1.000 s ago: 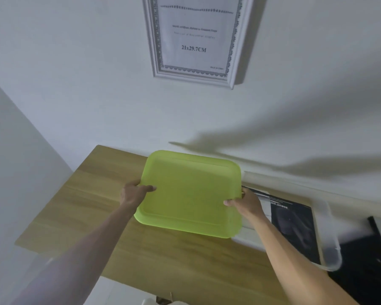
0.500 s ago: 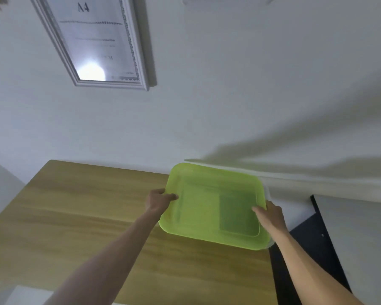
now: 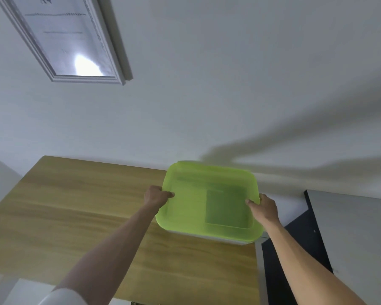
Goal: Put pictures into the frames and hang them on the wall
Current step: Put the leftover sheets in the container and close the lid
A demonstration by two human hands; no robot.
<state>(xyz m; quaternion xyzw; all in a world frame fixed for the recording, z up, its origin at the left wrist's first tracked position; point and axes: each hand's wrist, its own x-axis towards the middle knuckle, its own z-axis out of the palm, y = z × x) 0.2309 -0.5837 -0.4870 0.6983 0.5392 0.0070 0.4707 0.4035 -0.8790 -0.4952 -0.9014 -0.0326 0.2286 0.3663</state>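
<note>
A translucent green lid [image 3: 209,199] lies on top of a clear plastic box [image 3: 218,238] at the right end of the wooden table [image 3: 75,212]. My left hand [image 3: 156,195] grips the lid's left edge and my right hand [image 3: 263,206] grips its right edge. A dark rectangular shape shows through the lid inside the box. A white picture frame [image 3: 70,40] with a printed sheet hangs on the wall at the upper left, with glare on its glass.
The white wall [image 3: 229,84] rises right behind the table. To the right of the table stand a dark panel [image 3: 295,249] and a grey surface [image 3: 350,227]. A pale wall closes in on the far left.
The green lid moved right and down with both hands, from above the table's middle onto the clear box. The view swung right, so the hung frame shifted to the upper left.
</note>
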